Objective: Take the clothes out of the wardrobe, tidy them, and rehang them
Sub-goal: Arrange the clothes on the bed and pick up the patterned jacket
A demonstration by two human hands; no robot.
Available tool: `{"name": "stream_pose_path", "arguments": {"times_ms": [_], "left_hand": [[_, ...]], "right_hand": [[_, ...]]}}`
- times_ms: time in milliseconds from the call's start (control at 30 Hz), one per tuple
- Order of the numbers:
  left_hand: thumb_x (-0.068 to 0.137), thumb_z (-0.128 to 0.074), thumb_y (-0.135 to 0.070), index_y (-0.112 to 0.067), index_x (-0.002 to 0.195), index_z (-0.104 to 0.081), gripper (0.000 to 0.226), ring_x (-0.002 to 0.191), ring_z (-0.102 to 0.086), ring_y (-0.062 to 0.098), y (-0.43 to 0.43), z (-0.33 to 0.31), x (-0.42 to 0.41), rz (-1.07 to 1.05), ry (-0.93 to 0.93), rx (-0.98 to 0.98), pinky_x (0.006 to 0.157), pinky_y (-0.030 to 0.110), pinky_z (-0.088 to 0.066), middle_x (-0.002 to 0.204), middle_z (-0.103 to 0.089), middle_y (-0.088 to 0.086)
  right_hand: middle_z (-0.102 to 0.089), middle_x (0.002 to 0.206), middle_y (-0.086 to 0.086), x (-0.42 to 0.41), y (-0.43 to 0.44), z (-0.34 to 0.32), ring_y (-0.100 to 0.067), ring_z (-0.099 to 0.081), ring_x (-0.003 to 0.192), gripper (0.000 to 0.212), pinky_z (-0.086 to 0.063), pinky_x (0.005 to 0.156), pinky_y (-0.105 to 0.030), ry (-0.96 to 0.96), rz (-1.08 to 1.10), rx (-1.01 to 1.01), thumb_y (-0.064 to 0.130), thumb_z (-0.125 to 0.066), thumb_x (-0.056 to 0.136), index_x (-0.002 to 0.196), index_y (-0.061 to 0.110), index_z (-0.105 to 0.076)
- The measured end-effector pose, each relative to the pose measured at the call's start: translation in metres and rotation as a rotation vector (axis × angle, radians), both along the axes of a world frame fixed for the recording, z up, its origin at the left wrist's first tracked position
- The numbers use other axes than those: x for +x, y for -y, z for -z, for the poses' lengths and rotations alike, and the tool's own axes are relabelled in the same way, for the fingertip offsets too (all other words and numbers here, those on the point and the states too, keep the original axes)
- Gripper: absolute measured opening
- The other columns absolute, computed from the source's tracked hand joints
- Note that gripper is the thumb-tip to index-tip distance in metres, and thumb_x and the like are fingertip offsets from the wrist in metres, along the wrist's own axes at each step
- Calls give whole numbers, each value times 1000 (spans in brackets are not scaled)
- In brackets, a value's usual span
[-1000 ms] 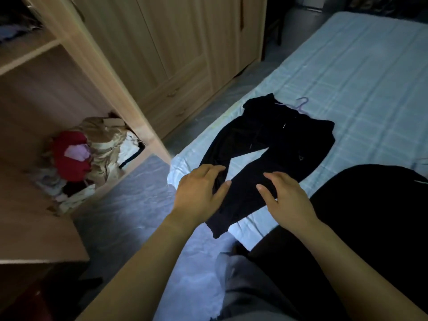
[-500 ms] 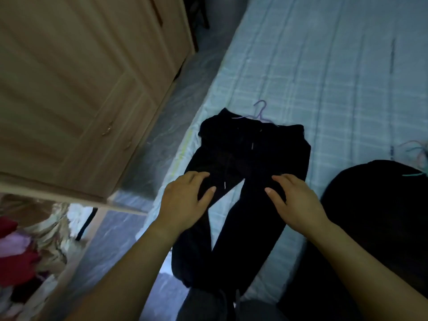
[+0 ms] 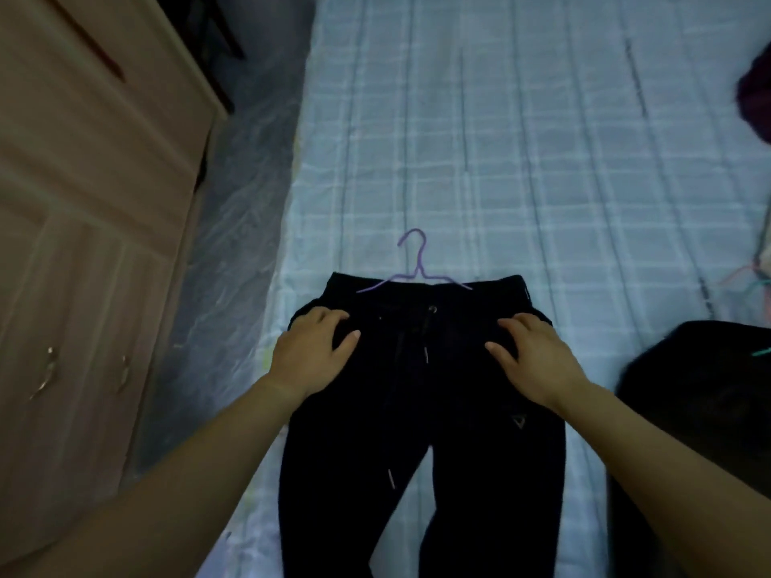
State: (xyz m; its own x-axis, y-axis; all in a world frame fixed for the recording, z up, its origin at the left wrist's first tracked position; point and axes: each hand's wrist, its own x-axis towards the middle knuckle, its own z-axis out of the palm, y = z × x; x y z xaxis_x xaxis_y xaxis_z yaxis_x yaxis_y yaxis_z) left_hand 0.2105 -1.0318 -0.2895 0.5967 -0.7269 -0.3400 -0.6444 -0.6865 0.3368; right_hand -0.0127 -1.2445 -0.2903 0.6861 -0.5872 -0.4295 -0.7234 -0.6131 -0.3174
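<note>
Trousers (image 3: 421, 410) 1 | hanger (image 3: 415, 260) 1 | left hand (image 3: 311, 356), right hand (image 3: 532, 360) palms down, pressing trousers

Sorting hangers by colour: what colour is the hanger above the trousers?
Purple hanger, clearest in head view.

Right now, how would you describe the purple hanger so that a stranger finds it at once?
Find the bed with the pale checked sheet, then the black trousers spread flat near its left edge. The hanger lies at their waistband, its hook pointing away from the trousers. It is purple, whereas the other hangers at the right edge are pink and teal.
</note>
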Motion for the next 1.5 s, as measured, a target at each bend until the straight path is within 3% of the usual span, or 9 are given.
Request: {"name": "stream_pose_path", "arguments": {"times_ms": [200,300,400,500,633,867,967,1300,1500], "left_hand": [[93,-49,-41,-19,139,-41,52,130,-37,31,36,84,47,-78,74,29,99,46,-40,147,-33,12],[94,-44,-48,-28,148,-23,61,114,-48,36,38,112,53,-126,32,113,91,44,-44,136,-39,19],[93,-37,-55,-31,148,-22,62,89,-56,33,34,123,49,-92,41,160,73,37,-45,108,-55,19],[91,-38,-57,-33,141,-32,56,83,-58,28,24,120,42,-133,-79,80,68,35,-46,101,-60,14],[85,-35,-67,-40,132,-40,54,91,-58,18,8,90,22,-194,-234,-65,72,30,-42,102,-60,3],[83,-39,-73,-53,123,-44,46,97,-57,5,-39,6,-53,-272,-184,-198,85,30,-47,105,-60,-13],[83,-43,-71,-48,123,-48,46,96,-55,1,-62,-44,-102,-285,-116,-269,85,29,-45,107,-61,-14],[79,-49,-65,-49,122,-49,46,94,-56,1,-170,-147,-284,-296,-3,-322,81,27,-44,105,-61,-18],[78,-60,-61,-50,120,-52,44,107,-53,1,-230,-170,-326,-266,-54,-411,86,23,-42,111,-56,-27]], "right_hand": [[-16,153,-13,28,56,69,-33,-27,134,69,-36,104,-46,-123,121,6,44,-50,92,147,15,-21],[-6,155,-11,36,68,92,-35,-26,135,77,-35,103,-46,-121,181,57,48,-50,91,149,22,-8],[-15,151,-15,45,69,104,-37,-36,129,76,-38,101,-45,-76,223,86,53,-48,89,149,32,-6],[-35,134,-17,48,65,101,-36,-53,108,67,-44,90,-39,-32,242,135,52,-47,91,147,37,-14],[-49,119,-6,28,50,87,-28,-57,101,54,-44,81,-31,77,191,218,51,-49,90,140,39,-32],[-50,106,8,-43,3,9,-13,-56,96,41,-40,78,-19,372,88,114,39,-56,89,129,32,-52],[-53,103,11,-92,-20,-38,-5,-55,92,40,-39,75,-7,480,92,108,37,-60,87,126,32,-55],[-58,106,24,-273,-143,-119,23,-49,98,51,-33,85,2,669,239,171,20,-74,78,123,33,-56],[-59,115,15,-328,-209,-144,11,-47,109,50,-32,88,3,702,278,92,23,-75,77,124,26,-60]]}}
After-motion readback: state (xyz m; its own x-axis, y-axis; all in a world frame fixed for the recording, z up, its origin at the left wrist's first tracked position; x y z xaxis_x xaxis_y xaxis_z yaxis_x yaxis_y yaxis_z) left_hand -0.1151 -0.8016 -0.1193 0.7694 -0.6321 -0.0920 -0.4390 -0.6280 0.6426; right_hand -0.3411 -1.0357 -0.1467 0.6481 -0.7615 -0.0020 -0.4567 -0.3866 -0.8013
